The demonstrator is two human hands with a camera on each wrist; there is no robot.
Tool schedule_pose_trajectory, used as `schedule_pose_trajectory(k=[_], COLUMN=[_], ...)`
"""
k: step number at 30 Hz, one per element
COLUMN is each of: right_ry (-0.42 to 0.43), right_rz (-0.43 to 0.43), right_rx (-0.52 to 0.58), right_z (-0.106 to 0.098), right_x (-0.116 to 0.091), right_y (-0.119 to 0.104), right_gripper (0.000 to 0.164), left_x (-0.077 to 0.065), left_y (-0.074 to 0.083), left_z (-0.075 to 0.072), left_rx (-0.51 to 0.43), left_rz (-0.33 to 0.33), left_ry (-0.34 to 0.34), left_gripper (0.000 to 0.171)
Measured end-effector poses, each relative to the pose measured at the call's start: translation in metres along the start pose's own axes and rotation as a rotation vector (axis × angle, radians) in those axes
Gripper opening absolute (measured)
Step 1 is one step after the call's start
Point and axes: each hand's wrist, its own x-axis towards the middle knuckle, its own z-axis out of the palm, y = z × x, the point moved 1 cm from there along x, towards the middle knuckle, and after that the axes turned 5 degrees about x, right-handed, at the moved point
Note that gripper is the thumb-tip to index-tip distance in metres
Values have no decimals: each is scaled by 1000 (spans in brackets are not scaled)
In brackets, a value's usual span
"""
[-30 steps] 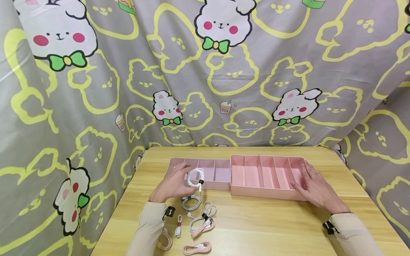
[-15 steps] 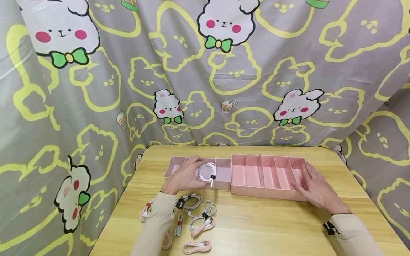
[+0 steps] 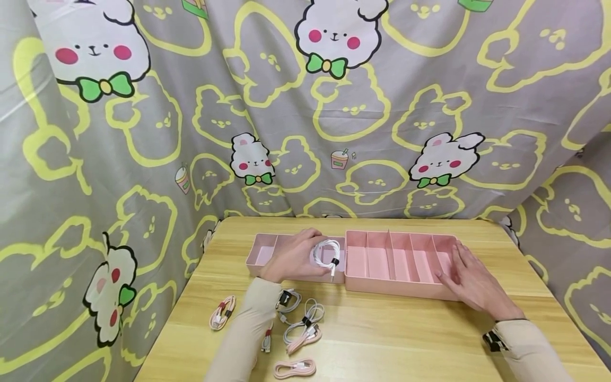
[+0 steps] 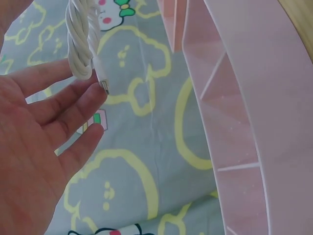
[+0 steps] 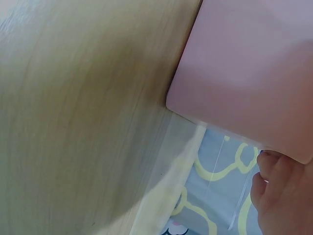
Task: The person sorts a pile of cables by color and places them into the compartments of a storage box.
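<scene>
A coiled white cable (image 3: 326, 253) with a black tie hangs from my left hand (image 3: 296, 254), pinched between thumb and fingers above the right end of the lilac divided box (image 3: 261, 249). Seen from the left wrist, the white cable (image 4: 80, 41) dangles with its metal plug down, beside the fingers. My right hand (image 3: 474, 278) rests on the right end of the pink divided box (image 3: 401, 288), thumb at the front rim and fingers along the side. In the right wrist view, part of the right hand (image 5: 286, 191) touches that box's wall (image 5: 244, 73).
On the wooden table (image 3: 391, 339), several tied cables lie in front of the boxes: a pink one (image 3: 223, 313) at left, a grey coil (image 3: 305, 318), another pink one (image 3: 295, 368). My left sleeve (image 3: 245, 329) covers some. A patterned curtain (image 3: 286, 106) hangs behind.
My left hand has moved right along the lilac box with the white cable, uncovering the box's left compartments and the pink cable at left. The right hand has stayed on the pink box.
</scene>
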Motion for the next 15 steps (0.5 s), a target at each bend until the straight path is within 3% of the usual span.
schedule_pose_trajectory(k=[15], right_ry=[-17], right_rz=[19], right_rx=[2], right_z=[1], right_x=[1], right_y=[1], right_gripper=[92], left_x=[23], left_y=[10], left_z=[11], left_rx=[53], left_rz=[-3], left_ry=[-63], left_gripper=[75])
